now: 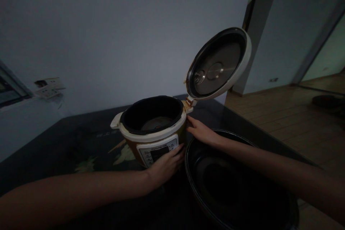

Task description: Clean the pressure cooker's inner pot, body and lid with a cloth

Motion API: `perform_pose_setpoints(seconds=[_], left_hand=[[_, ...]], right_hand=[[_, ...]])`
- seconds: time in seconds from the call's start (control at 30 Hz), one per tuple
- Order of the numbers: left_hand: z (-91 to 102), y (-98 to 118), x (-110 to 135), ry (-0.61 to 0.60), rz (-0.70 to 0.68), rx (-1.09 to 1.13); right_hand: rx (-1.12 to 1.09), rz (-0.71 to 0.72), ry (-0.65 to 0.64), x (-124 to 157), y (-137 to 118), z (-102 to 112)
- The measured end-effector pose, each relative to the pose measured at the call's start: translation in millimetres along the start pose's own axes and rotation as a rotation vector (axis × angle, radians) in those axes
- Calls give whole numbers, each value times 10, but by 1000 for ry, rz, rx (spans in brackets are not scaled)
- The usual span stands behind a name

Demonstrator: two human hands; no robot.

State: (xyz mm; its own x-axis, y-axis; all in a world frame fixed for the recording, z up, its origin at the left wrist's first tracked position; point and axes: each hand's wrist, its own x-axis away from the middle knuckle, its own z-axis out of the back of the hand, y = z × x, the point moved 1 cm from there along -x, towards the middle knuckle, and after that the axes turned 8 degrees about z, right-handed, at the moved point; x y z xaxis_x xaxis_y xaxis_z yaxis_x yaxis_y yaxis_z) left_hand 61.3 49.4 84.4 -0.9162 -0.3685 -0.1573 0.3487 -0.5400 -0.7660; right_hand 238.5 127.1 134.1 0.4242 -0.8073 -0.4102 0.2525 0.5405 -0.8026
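A brown and white rice cooker (pixel 151 140) stands on a dark table (pixel 67 140) with its round lid (pixel 218 65) swung up and open to the right. Its inside looks dark with a metal base showing. My left hand (pixel 167 165) rests against the cooker's front control panel (pixel 159 151), fingers stretched flat. My right hand (pixel 201 131) touches the cooker's right side just below the hinge, fingers extended. A large dark round pot (pixel 237 187) sits right of the cooker, under my right forearm.
A plain grey wall rises behind the table, with wall sockets (pixel 50 88) at the left. Wooden floor (pixel 283 115) lies to the right past the table's edge. The table's top has a faint floral pattern (pixel 88 163).
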Motion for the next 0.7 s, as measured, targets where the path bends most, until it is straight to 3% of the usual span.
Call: perform_pose_setpoints(seconds=[0.2,0.47,0.7], left_hand=[[-39,-37,8,-80,-15,-72],[-68,-25,-11,-49,14,-78],[31,-301,-459,-48,110,-92]], right_hand=[[-48,22,10,-53,31,4],[-7,39,-32,-96,78,29],[127,83,-169,-149,23,288]])
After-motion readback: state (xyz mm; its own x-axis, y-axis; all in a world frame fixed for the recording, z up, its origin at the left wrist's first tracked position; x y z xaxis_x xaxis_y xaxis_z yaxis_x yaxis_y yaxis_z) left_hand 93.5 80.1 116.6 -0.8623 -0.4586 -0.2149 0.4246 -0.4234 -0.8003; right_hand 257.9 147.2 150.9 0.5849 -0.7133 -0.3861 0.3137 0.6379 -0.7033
